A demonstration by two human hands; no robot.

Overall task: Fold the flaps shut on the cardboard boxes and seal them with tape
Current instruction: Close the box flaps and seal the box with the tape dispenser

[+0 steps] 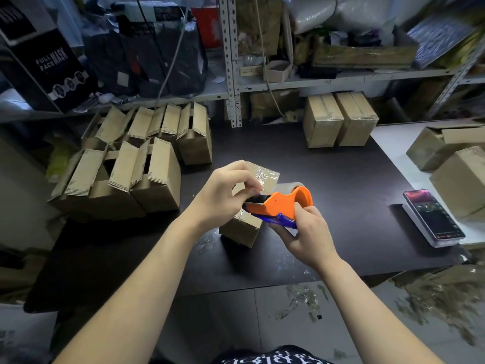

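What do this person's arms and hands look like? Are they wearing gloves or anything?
No gloves: the left hand and right hand are both bare, with no rings, watch or bracelets visible. The left forearm and right forearm are bare too; no sleeve reaches into view. At the bottom edge shows a dark garment with a white printed pattern.

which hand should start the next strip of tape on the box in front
Left, probably. The left hand pinches at the front end of the tape dispenser, just above the box. The right hand grips the dispenser's handle, so it is busy steadying it.
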